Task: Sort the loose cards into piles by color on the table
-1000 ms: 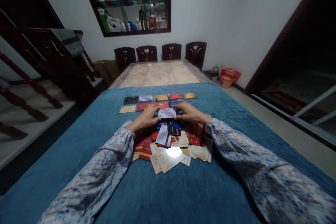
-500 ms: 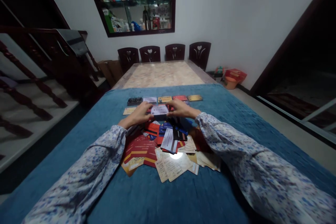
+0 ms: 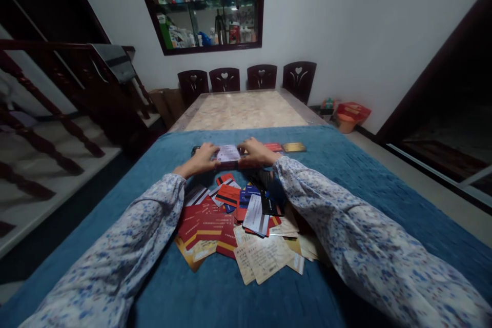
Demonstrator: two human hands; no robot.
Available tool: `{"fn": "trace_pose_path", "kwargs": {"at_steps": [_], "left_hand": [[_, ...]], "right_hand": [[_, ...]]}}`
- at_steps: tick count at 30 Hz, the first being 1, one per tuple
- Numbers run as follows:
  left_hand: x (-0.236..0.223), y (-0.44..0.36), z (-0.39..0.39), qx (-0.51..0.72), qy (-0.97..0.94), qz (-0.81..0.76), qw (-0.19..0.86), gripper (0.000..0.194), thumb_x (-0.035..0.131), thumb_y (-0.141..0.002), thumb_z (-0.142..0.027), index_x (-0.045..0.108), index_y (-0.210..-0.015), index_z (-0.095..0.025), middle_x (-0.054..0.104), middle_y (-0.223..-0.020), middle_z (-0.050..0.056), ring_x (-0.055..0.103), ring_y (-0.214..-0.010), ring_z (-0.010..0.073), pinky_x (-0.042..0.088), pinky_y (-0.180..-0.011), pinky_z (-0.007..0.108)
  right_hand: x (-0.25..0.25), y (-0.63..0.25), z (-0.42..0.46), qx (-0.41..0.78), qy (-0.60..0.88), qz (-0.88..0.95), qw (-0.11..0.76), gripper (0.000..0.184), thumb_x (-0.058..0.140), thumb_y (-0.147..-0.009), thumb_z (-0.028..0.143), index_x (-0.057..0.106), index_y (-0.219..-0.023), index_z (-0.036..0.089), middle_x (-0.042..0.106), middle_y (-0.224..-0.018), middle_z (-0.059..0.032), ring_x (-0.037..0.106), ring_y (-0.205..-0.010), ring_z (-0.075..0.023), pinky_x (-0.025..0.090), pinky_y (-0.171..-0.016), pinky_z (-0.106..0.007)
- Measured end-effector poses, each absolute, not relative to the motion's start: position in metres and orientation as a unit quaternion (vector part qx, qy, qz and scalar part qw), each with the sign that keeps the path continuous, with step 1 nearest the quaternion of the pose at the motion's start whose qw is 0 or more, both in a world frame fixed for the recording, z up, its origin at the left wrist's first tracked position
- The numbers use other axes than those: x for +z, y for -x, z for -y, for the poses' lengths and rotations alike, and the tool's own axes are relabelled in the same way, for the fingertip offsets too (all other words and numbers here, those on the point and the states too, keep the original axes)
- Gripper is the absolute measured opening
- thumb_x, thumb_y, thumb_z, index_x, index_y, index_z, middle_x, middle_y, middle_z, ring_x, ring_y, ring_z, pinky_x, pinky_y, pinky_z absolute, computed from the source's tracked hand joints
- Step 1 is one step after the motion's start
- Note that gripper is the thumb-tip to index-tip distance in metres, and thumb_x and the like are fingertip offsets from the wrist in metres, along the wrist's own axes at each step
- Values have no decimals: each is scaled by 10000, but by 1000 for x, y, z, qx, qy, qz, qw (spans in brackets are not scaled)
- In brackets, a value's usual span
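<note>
Near the back row of card piles, my left hand [image 3: 201, 159] and my right hand [image 3: 257, 152] grip a pale lavender stack of cards [image 3: 229, 153] from its two sides. The fingers of both hands are curled in around its edges. Whether the stack rests on another pile or on the cloth is hidden. To the right of my hands lie a red card pile [image 3: 272, 147] and a gold card pile [image 3: 294, 147]. A dark pile shows partly behind my left hand. Below my wrists spreads a loose heap with red cards [image 3: 207, 225], cream cards [image 3: 267, 259] and a white card [image 3: 256, 215].
A blue cloth [image 3: 184, 292] covers the near part of the table, with a bare beige tabletop [image 3: 249, 107] beyond. Several dark chairs [image 3: 261, 77] stand at the far end. A railing [image 3: 49, 159] runs at left, and an orange bucket [image 3: 346, 122] sits right.
Both hands have moved away from me and slightly left with the lavender card stack, onto the back row. My right forearm has shifted left. The camera view has shifted a little.
</note>
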State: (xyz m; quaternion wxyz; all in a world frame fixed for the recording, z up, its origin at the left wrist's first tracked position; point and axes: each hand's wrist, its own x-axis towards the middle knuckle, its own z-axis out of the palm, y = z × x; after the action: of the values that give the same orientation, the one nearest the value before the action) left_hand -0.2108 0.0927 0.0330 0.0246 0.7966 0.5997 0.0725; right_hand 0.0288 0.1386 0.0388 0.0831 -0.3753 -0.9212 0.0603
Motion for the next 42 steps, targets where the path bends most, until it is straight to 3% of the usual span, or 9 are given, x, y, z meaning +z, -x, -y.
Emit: {"fn": "trace_pose_path", "kwargs": {"at_steps": [11, 24, 31, 36, 42], "left_hand": [[37, 219, -116, 30, -767, -640, 10, 495, 645, -797, -318, 624, -1280, -210, 584, -1337, 126, 469, -1271, 351, 451, -1005, 475], [32, 220, -138, 25, -769, -638, 16, 385, 643, -785, -289, 688, -1150, -176, 648, -1304, 144, 502, -1255, 374, 479, -986, 491], [29, 222, -143, 15, -768, -639, 35, 317, 641, -774, -274, 709, -1070, -185, 701, -1188, 108, 522, -1236, 363, 458, -1042, 523], [29, 223, -144, 15, -776, -629, 44, 337, 634, -777, -273, 713, -1091, -177, 691, -1194, 118, 518, -1242, 371, 439, -1064, 545], [25, 228, -148, 14, -789, -613, 30, 409, 622, -781, -306, 698, -1167, -196, 667, -1235, 105, 511, -1241, 345, 451, -1064, 491]], "right_hand": [[43, -5, -158, 64, 430, 899, 47, 556, 731, -844, 463, 661, -1350, 242, 599, -1395, -145, 472, -1290, -370, 439, -906, -375], [30, 7, -179, 74, 447, 891, 25, 507, 726, -838, 430, 684, -1315, 263, 610, -1415, -125, 482, -1301, -388, 457, -927, -410], [27, 11, -187, 68, 438, 896, 12, 474, 700, -844, 444, 698, -1282, 265, 622, -1402, -122, 470, -1310, -401, 472, -941, -444], [28, 11, -188, 73, 424, 903, 9, 465, 684, -855, 416, 688, -1289, 250, 627, -1394, -136, 470, -1289, -409, 474, -945, -478], [27, 10, -188, 56, 420, 906, 13, 447, 691, -850, 442, 700, -1265, 276, 651, -1349, -129, 492, -1267, -400, 467, -944, -472]]}}
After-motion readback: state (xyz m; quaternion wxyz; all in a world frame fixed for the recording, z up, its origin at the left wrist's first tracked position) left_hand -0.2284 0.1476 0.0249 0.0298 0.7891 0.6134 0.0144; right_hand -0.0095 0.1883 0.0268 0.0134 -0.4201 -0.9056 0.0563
